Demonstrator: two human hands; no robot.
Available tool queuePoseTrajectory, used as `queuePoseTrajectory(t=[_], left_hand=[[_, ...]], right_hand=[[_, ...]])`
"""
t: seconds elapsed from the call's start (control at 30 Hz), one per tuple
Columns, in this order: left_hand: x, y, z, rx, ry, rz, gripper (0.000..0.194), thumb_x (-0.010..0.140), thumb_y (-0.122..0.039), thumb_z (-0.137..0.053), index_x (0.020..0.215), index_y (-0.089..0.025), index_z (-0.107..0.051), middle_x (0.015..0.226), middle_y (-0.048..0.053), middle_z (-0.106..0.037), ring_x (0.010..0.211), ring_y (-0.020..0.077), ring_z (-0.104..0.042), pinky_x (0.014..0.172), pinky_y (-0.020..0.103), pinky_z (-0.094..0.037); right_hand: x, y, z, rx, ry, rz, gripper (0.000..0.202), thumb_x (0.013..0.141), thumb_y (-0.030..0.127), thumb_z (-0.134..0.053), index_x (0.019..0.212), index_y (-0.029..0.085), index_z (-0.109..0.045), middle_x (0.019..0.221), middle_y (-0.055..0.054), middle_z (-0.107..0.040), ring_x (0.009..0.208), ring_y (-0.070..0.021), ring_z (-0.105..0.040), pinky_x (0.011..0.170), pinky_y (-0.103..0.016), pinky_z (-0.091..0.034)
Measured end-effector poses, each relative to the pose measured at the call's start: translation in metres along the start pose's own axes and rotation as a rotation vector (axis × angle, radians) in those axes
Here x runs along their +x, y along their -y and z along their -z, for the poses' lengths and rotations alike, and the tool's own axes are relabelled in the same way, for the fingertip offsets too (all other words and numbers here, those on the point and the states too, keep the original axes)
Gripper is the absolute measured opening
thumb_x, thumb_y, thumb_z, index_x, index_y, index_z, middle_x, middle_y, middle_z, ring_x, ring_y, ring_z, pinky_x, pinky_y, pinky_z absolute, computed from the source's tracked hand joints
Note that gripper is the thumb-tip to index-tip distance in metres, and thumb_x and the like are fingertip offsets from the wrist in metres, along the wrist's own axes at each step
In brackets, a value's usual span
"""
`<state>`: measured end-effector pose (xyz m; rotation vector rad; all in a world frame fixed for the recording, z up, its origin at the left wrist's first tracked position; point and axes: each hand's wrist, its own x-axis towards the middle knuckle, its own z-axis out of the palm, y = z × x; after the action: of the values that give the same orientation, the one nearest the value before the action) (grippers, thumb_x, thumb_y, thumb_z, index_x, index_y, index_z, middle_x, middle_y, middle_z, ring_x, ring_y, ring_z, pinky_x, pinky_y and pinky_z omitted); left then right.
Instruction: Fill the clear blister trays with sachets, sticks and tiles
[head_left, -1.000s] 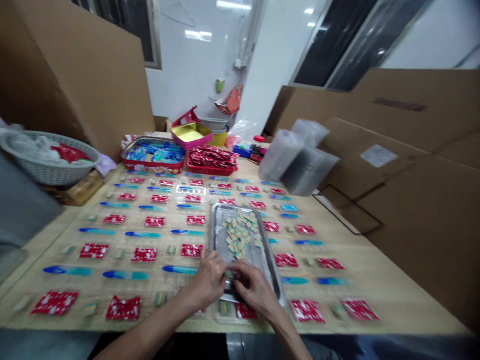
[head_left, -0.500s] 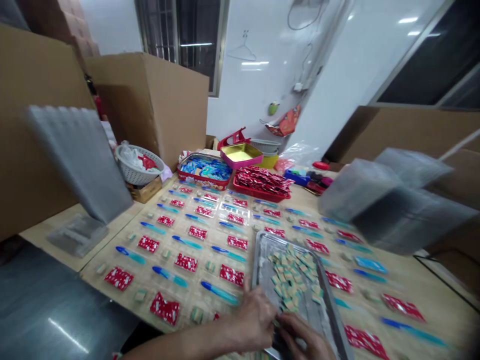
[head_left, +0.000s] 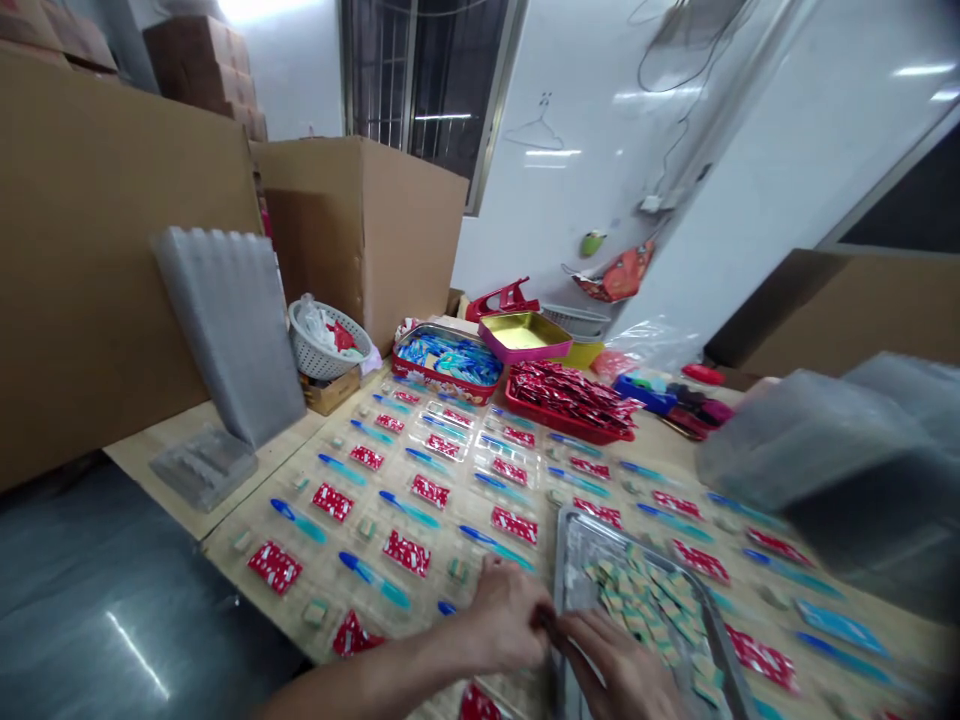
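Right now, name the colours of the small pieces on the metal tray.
The small pieces are beige and green, seen in the head view.

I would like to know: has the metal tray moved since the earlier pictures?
No: the metal tray shows no visible shift; its far edge is still beside the same red packet, though the camera view has turned.

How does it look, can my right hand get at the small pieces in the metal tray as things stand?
Probably yes: the right hand is over the near part of the tray, close beside the pieces, most lying uncovered, though it's right up by the left hand.
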<state>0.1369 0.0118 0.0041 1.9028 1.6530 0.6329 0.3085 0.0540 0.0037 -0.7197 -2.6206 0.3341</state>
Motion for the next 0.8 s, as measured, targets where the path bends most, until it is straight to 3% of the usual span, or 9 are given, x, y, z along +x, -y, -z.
queuePoseTrajectory(t=[0.1, 0.2, 0.33, 0.47, 0.6, 0.8], left_hand=[[-0.010, 0.028, 0.031, -0.059, -0.152, 0.122, 0.027, 0.068, -0.024, -0.060, 0.093, -0.018, -0.069, 0.086, 0.006, -0.071, 0.089, 0.0226, -0.061, 0.086, 0.036, -0.043], [-0.027, 0.061, 0.059, 0.047, -0.308, 0.132, 0.023, 0.073, -0.024, -0.058, 0.094, -0.017, -0.066, 0.096, 0.007, -0.067, 0.100, 0.0235, -0.057, 0.094, 0.038, -0.039], [-0.048, 0.099, 0.082, 0.242, -0.283, 0.154, 0.022, 0.078, -0.028, -0.056, 0.095, -0.017, -0.063, 0.107, 0.010, -0.064, 0.107, 0.0267, -0.054, 0.101, 0.046, -0.034], [-0.058, 0.129, 0.087, 0.375, -0.260, 0.184, 0.037, 0.080, -0.034, -0.054, 0.110, -0.013, -0.059, 0.130, 0.017, -0.052, 0.129, 0.0328, -0.039, 0.110, 0.050, -0.024], [-0.058, 0.151, 0.089, 0.375, -0.218, 0.213, 0.054, 0.081, -0.039, -0.053, 0.125, -0.009, -0.049, 0.142, 0.022, -0.039, 0.137, 0.0346, -0.027, 0.112, 0.050, -0.022], [-0.051, 0.162, 0.101, 0.342, -0.208, 0.186, 0.041, 0.081, -0.037, -0.054, 0.113, -0.011, -0.054, 0.143, 0.022, -0.039, 0.138, 0.0340, -0.024, 0.112, 0.051, -0.021]], right_hand=[[0.047, 0.006, -0.003, 0.132, 0.047, -0.102, 0.020, 0.085, 0.023, -0.047, 0.078, 0.021, -0.066, 0.074, -0.005, -0.068, 0.069, -0.0180, -0.065, 0.063, -0.026, -0.049], [0.102, 0.002, -0.019, 0.389, 0.062, -0.235, 0.017, 0.079, 0.029, -0.053, 0.072, 0.018, -0.063, 0.066, -0.003, -0.065, 0.061, -0.0164, -0.061, 0.059, -0.026, -0.046], [0.184, 0.006, -0.064, 0.676, 0.079, -0.339, 0.013, 0.070, 0.028, -0.061, 0.071, 0.015, -0.061, 0.060, 0.000, -0.062, 0.057, -0.0137, -0.057, 0.054, -0.023, -0.044], [0.248, 0.025, -0.112, 0.556, 0.195, -0.379, 0.006, 0.067, 0.016, -0.059, 0.071, 0.014, -0.063, 0.059, 0.000, -0.063, 0.055, -0.0124, -0.058, 0.054, -0.021, -0.044], [0.276, 0.038, -0.139, 0.392, 0.213, -0.351, 0.009, 0.061, 0.007, -0.061, 0.065, 0.014, -0.065, 0.059, -0.001, -0.065, 0.057, -0.0136, -0.059, 0.053, -0.021, -0.040], [0.276, 0.046, -0.145, 0.136, 0.261, -0.281, 0.016, 0.062, 0.007, -0.059, 0.068, 0.016, -0.070, 0.068, -0.004, -0.071, 0.067, -0.0163, -0.062, 0.058, -0.022, -0.038]])
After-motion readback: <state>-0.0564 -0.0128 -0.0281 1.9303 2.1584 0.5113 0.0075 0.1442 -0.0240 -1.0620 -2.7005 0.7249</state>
